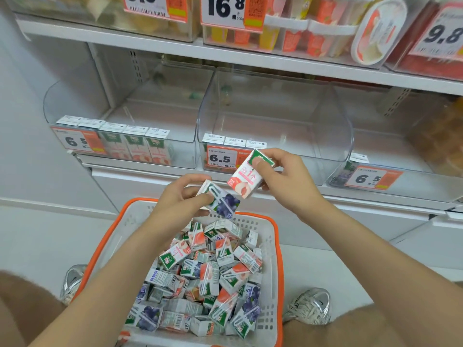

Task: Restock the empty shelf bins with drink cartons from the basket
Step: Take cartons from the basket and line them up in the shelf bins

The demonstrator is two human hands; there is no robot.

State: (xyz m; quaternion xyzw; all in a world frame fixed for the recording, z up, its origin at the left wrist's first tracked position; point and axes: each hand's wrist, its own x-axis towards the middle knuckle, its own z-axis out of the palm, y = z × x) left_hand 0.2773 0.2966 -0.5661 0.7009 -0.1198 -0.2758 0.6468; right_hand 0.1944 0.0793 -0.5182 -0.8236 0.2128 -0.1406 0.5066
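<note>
Grip: left hand (185, 194) pinches a blueberry carton (223, 202); right hand (283, 171) clasps a peach carton (244, 175) at its 1 o'clock.
Middle bin (275, 116): 12 o'clock, clear, three cartons standing (front row only).
Left bin (150, 113): 10 o'clock, five cartons.
Basket (268, 246): 6 o'clock, orange-rimmed, heaped with loose cartons (205, 276).
</note>
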